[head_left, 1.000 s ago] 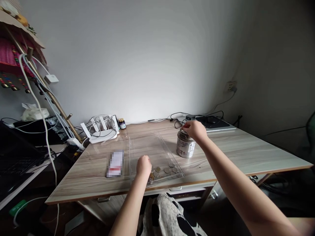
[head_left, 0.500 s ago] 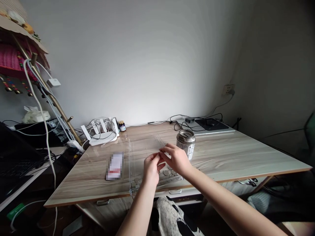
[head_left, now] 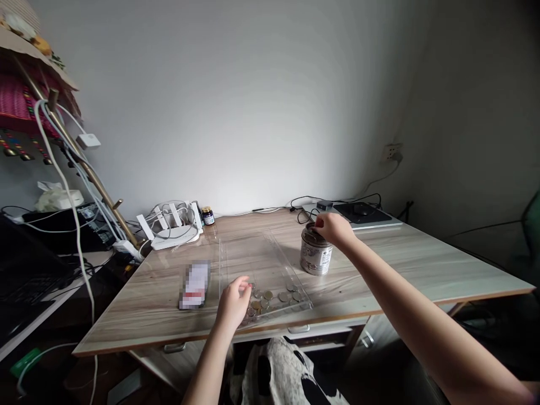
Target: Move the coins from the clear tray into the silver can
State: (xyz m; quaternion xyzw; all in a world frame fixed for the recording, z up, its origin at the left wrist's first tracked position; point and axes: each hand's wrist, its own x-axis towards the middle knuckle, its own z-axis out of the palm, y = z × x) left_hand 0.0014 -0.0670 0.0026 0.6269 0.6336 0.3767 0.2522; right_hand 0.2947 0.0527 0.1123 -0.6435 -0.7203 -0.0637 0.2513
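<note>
My right hand [head_left: 335,229] is at the top of a round, patterned metal tin [head_left: 316,254], its fingers pinched over the lid. Whatever those fingers hold is hidden, and they cover the lid's slot. On the desk, my left hand [head_left: 234,301] hovers by the near left part of a clear plastic tray [head_left: 257,253], fingers loosely curved and thumb apart, with nothing visible in it. Several coins [head_left: 269,295] lie scattered along the tray's near end, just right of my left hand.
A phone-like item with a blurred face [head_left: 194,284] lies left of the tray. At the back stand a white router [head_left: 176,237] with cables and a small dark jar [head_left: 208,215]. A black mouse [head_left: 361,210] and pad lie at the back right of the wooden desk [head_left: 379,264].
My hands were together above the tray, fingertips touching. Since then my right hand has moved right and up to the tin's lid, and my left has moved left and lower.
</note>
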